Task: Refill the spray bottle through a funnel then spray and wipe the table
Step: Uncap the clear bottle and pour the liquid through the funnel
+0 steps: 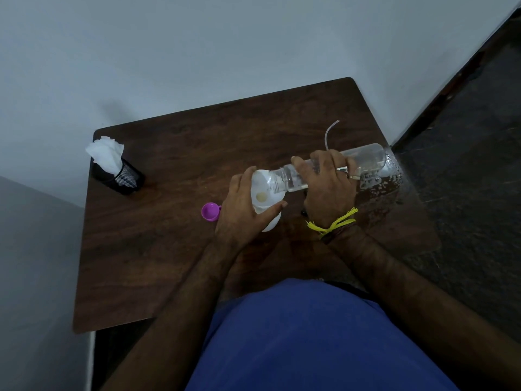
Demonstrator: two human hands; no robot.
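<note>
Table (174, 249): dark wood grain, smooth, wet sheen at right. Bottle (363, 159): clear glossy plastic. Funnel (260, 190): white matt plastic. Cap (210, 211): purple plastic. Holder (124, 177): black mesh. Tissues (105, 153): white, crumpled paper.

No text, label, brand, number or sign can be read anywhere in this view. The clear plastic water bottle (335, 167) carries no label that shows, the white plastic funnel (263, 193) is plain, and the small purple plastic cap (210, 211) has no marking that can be made out. The black mesh holder (124, 177) with white tissues (105, 153) also shows no writing.
</note>
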